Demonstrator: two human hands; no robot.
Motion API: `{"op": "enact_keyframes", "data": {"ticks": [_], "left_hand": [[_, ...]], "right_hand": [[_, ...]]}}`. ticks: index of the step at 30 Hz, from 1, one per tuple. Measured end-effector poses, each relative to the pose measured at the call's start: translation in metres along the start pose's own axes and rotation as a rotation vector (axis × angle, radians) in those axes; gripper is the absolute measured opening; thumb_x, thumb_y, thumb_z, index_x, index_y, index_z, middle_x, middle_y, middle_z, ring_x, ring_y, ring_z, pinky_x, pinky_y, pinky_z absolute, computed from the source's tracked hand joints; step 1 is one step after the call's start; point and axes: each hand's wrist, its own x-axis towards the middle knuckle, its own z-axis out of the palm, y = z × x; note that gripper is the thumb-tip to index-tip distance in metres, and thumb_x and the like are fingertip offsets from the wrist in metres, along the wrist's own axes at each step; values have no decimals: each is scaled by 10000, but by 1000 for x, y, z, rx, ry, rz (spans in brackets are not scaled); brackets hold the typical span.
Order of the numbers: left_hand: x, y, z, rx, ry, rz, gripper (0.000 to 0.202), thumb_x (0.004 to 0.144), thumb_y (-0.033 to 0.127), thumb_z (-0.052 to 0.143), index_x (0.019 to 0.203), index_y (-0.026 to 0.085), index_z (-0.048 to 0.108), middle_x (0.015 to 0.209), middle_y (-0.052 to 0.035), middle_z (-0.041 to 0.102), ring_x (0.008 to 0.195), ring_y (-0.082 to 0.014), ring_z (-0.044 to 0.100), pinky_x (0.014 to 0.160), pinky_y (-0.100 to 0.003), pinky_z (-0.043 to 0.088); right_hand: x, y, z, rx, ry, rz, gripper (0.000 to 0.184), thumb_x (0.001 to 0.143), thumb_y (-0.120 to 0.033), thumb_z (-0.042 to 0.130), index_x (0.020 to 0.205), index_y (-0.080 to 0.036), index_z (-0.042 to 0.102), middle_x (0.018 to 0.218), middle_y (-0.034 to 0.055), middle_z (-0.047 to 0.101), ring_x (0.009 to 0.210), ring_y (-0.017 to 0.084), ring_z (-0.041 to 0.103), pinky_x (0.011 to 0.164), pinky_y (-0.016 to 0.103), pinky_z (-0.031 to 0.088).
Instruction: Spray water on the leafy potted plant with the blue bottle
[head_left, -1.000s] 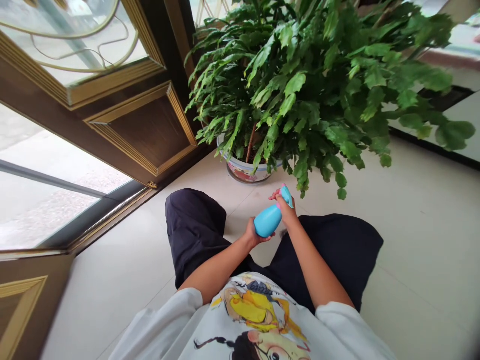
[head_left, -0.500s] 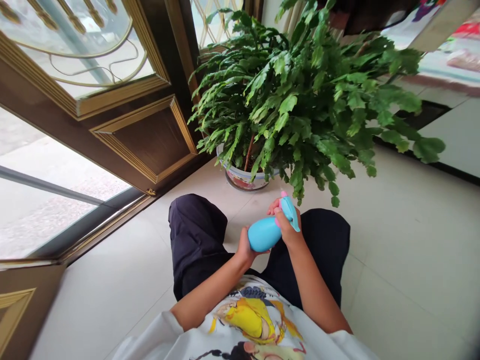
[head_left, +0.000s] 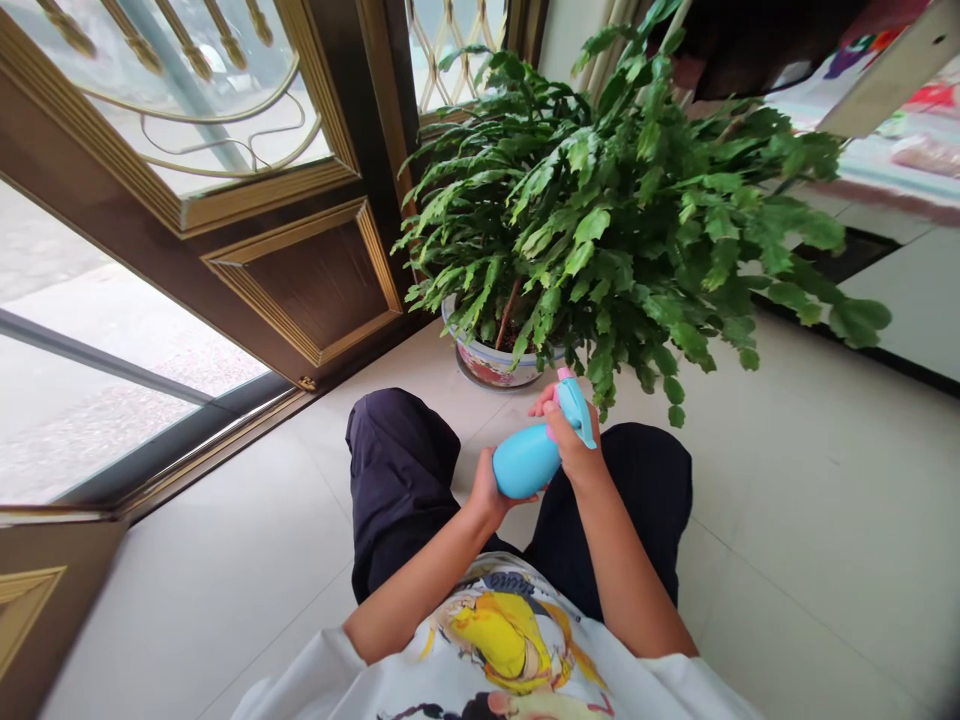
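Observation:
A light blue spray bottle [head_left: 527,461] with a pink nozzle lies tilted between my hands, its nozzle pointing away from me towards the plant. My left hand [head_left: 487,490] cups the rounded base from below and the left side. Around the neck and spray head my right hand [head_left: 574,447] is closed, with some fingers hidden behind the bottle. Just beyond the nozzle hang the green, flat-segmented stems of a large leafy plant [head_left: 600,230]. It grows from a patterned ceramic pot [head_left: 495,366] standing on the floor.
To the left stands a dark brown door [head_left: 300,290] with gold trim and glass, beside an opening to the outside. My bent knees flank the bottle. Pale floor tiles [head_left: 810,520] spread around me. A white cabinet [head_left: 915,290] is at the right.
The view has shifted slightly, so the plant and door sit a little lower and further right. Both hands keep their hold on the spray bottle.

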Motion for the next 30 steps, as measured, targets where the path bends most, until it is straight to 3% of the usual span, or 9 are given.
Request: {"op": "enact_keyframes", "data": {"ticks": [9, 14, 17, 19, 21, 22, 25, 27, 30], "left_hand": [[9, 27, 15, -126, -194, -179, 657, 922, 530, 284, 1335, 74, 516, 892, -199, 682, 706, -342, 691, 474, -330, 479], [17, 24, 13, -123, -352, -291, 646, 902, 550, 333, 1258, 70, 577, 896, -191, 684, 744, -335, 694, 508, -333, 505], [24, 22, 6, 85, -219, -207, 558, 924, 518, 353, 1190, 105, 618, 947, -176, 684, 789, -305, 681, 572, -333, 520], [27, 27, 0, 237, -38, 37, 386, 942, 424, 419, 1105, 156, 644, 982, -135, 684, 827, -248, 654, 654, -302, 518], [30, 43, -1, 298, 57, 354, 238, 946, 315, 475, 1020, 187, 662, 1022, -96, 684, 883, -198, 623, 735, -249, 489], [32, 54, 1, 292, 39, 473, 240, 961, 310, 472, 1016, 186, 670, 1052, -96, 684, 922, -192, 618, 774, -241, 477], [39, 97, 18, 273, 25, 686, 260, 981, 368, 514, 1085, 202, 684, 1181, -86, 680, 1094, -197, 594, 895, -243, 451], [48, 124, 37, 258, -13, 590, 315, 962, 427, 563, 1137, 189, 673, 1148, -97, 698, 1115, -214, 608, 935, -282, 450], [62, 150, 64, 274, -279, 306, 423, 999, 521, 467, 1166, 196, 680, 1012, -88, 734, 1010, -228, 671, 885, -349, 488]], "right_hand": [[40, -4, 3, -124, 77, 92, 174, 785, -413, 635, 731, -247, 631, 704, -2, 644, 687, 191, 661, 755, 383, 572], [44, -11, 2, -173, 126, 122, 209, 781, -454, 658, 800, -248, 682, 697, 8, 650, 849, 239, 698, 678, 340, 546], [40, -16, 0, -184, 161, 147, 214, 780, -456, 671, 783, -242, 676, 779, 20, 690, 872, 240, 702, 686, 343, 540], [35, -20, -4, -176, 178, 142, 206, 778, -441, 674, 740, -239, 657, 813, 27, 699, 858, 240, 704, 719, 365, 547], [26, -23, -9, -175, 172, 144, 209, 783, -439, 675, 737, -236, 655, 836, 43, 707, 906, 263, 707, 731, 379, 549], [22, -24, -12, -177, 171, 151, 208, 785, -440, 677, 750, -235, 660, 842, 54, 712, 959, 283, 704, 724, 379, 548], [8, -26, -18, -185, 173, 151, 195, 795, -435, 675, 773, -242, 667, 801, 71, 716, 1168, 336, 645, 720, 374, 547], [1, -27, -18, -177, 171, 128, 184, 800, -435, 670, 778, -252, 667, 764, 65, 707, 1214, 342, 625, 737, 387, 556], [-5, -30, -14, -151, 158, 94, 187, 806, -445, 667, 784, -259, 669, 766, 57, 704, 1127, 333, 674, 746, 410, 575]]}}
